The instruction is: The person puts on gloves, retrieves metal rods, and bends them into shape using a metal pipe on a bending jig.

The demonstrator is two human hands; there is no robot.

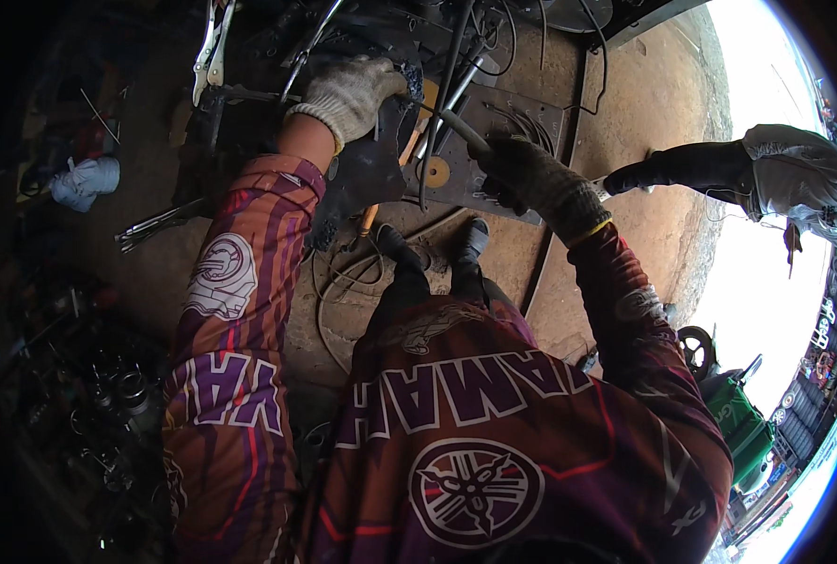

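Your jersey (465, 395) is nearest, maroon and purple, its chest on your side of all the fingers. Your right hand (531, 179), gloved, has its fingers closed around a grey tool (465, 130), which juts out past them toward the left hand. From its end, a thin rod (425, 105) reaches to just beside the fingers of your left hand (348, 94), gloved too. Those left fingers are bent over dark metal; whether they pinch anything, I cannot tell.

Between the two sets of fingers, and nearer you, an orange disc (432, 172) lies on the bench (456, 193). Pliers (213, 52) are beyond the left fingers and off to their left. On your side of those fingers you have an orange handle (369, 221) and a looped cable (322, 315). Well right of the right fingers are another person (795, 174) and, closer to you, a green bin (738, 418)
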